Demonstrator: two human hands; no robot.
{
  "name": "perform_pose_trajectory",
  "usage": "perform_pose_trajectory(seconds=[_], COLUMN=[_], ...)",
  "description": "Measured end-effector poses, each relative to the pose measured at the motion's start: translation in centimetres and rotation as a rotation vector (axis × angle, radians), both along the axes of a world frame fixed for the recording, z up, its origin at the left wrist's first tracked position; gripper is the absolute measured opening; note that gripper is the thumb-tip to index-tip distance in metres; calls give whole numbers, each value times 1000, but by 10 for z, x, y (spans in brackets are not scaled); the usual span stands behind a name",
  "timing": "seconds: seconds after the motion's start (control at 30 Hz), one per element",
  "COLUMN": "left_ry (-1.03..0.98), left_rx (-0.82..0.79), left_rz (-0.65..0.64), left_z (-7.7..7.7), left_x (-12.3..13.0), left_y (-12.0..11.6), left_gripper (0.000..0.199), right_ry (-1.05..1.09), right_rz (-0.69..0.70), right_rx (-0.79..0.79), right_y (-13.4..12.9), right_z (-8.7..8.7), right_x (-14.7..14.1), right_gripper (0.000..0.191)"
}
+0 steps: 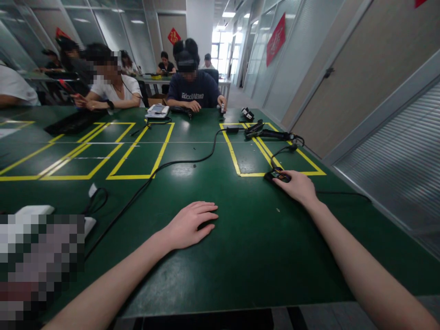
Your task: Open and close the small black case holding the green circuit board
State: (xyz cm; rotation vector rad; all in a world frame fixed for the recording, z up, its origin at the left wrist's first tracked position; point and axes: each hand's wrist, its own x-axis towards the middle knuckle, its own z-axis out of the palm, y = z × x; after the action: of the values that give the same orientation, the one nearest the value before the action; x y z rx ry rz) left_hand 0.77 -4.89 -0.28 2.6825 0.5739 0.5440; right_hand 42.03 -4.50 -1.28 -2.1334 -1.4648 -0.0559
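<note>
My left hand (190, 223) lies palm down on the green table (237, 256), fingers stretched forward and nothing in them. Farther right, my right hand (297, 185) is closed over a small black device (275, 174) at the near edge of a yellow tape rectangle. Part of the device shows past my fingers, with a dark face and some coloured detail; its exact kind I cannot make out. A black cable (274, 158) rises from it toward a dark plug-like piece. Beyond lies a black jointed tool or stand (271, 133) with a cord.
A long black cable (172, 162) crosses the table. At the left edge are white items (37, 210) beside a blurred-out patch. A white device (157, 111) and a small black-and-white object (247, 113) rest at the far side. Several people sit opposite; one person (194, 87) faces me.
</note>
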Motion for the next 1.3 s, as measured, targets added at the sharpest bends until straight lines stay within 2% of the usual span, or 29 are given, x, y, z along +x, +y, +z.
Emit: perform_pose_trajectory(seconds=[0.07, 0.23, 0.27, 0.33, 0.43, 0.57, 0.7, 0.87, 1.0, 1.3], left_ry=[-17, -166, -202, -238, -182, -84, -34, -81, -105, -93], left_rx=[7, 62, 77, 86, 75, 91, 46, 5, -45, -79], left_rz=[7, 39, 28, -13, -35, 77, 140, 167, 142, 94], left_z=[1, 9, 11, 14, 14, 11, 9, 8, 9, 9], left_x=[0, -1, -1, -1, 0, 4, 5, 4, 2, 0], left_y=[0, -2, -3, -5, -7, -8, -9, -7, -5, -2], left_gripper=[26, 32, 35, 39, 44, 48, 43, 24, 18, 30], right_ry=[-32, 9, 7, -20, -43, -33, -33, 31, 29, 108], right_rz=[192, 986, 1099, 1209, 1220, 1113, 1059, 1131, 1189, 1217], right_rx=[-32, -72, -89, -82, -50, -12, 21, 119, 228, 39], right_y=[-3, -35, -42, -53, -57, -51, -47, -47, -48, -50], right_z=[5, 16, 18, 21, 22, 19, 16, 14, 17, 25], right_x=[-40, -130, -142, -156, -162, -157, -155, -154, -153, -153], right_gripper=[37, 33, 33, 33, 29, 28, 27, 24, 26, 26])
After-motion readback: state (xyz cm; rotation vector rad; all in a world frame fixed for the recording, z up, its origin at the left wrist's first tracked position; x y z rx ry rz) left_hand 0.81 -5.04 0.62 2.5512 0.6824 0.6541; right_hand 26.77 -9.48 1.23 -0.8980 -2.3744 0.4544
